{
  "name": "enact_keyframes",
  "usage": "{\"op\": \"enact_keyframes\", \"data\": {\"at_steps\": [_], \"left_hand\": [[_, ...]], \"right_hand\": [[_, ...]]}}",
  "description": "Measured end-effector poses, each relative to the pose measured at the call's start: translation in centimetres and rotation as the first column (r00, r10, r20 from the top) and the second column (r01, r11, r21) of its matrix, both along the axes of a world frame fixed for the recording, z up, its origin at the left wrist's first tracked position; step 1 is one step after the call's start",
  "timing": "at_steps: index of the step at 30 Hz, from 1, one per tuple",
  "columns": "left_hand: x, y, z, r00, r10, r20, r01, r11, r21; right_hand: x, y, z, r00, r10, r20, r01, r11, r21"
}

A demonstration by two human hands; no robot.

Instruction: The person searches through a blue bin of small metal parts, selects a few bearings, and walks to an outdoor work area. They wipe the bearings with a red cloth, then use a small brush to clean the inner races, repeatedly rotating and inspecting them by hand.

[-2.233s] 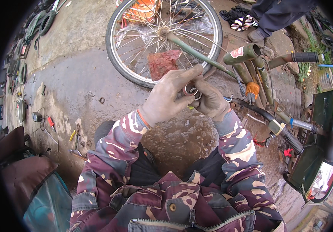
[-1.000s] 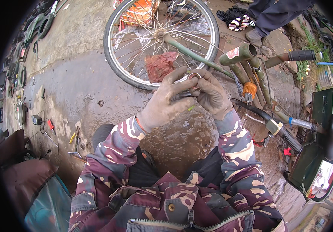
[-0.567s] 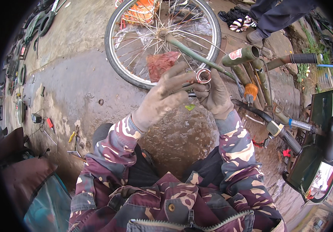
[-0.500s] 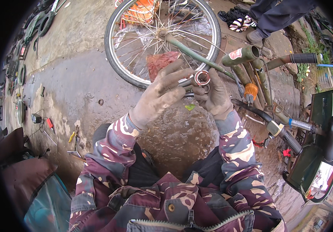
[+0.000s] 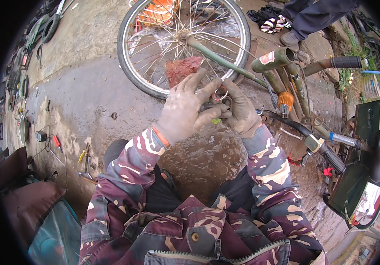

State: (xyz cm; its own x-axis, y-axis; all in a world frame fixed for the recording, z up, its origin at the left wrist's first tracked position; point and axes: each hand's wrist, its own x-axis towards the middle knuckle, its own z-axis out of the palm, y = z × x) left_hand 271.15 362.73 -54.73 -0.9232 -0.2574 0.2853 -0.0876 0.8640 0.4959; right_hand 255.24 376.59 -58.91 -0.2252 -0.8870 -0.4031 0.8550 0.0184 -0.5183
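Note:
Both my hands wear pale, grimy work gloves and meet in front of the bicycle wheel. Between their fingertips is a small metal ring (image 5: 220, 93), shiny at the rim and reddish-brown inside. My right hand (image 5: 242, 112) is closed on it, and part of a second ring shows just below, among the fingers. From the left, my left hand (image 5: 181, 110) reaches over, its index finger and thumb bent onto the metal ring and its other fingers looser. The glove fingers partly hide both rings.
Beyond my hands lies a spoked bicycle wheel (image 5: 123, 57) joined to a green frame (image 5: 269, 62) with an orange part (image 5: 285, 101). Handlebars (image 5: 331, 159) and a dark green basket (image 5: 353, 163) are at right. Pliers (image 5: 81, 156) lie left; a person's shoe (image 5: 289, 39) stands far right.
My left hand has moved in to the right, its index finger and thumb closing onto the ring. My right hand has drawn slightly left and down with the ring.

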Motion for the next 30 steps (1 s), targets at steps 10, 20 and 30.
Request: {"op": "enact_keyframes", "data": {"at_steps": [10, 20, 30], "left_hand": [[0.3, -0.9, -0.6, 0.998, 0.033, 0.061, -0.032, 0.999, -0.02], [0.4, 0.1, -0.5, 0.999, -0.032, -0.007, 0.032, 0.999, 0.03], [-0.4, -1.0, -1.5, 0.998, -0.059, 0.003, 0.057, 0.971, 0.234]], "right_hand": [[0.0, 0.1, 0.8, 0.998, 0.057, 0.02, -0.057, 0.998, 0.037], [-0.2, -0.1, -0.1, 0.998, 0.013, 0.059, -0.017, 0.998, 0.068], [0.3, 0.6, -0.9, 0.995, 0.082, 0.06, -0.082, 0.997, -0.003]]}}
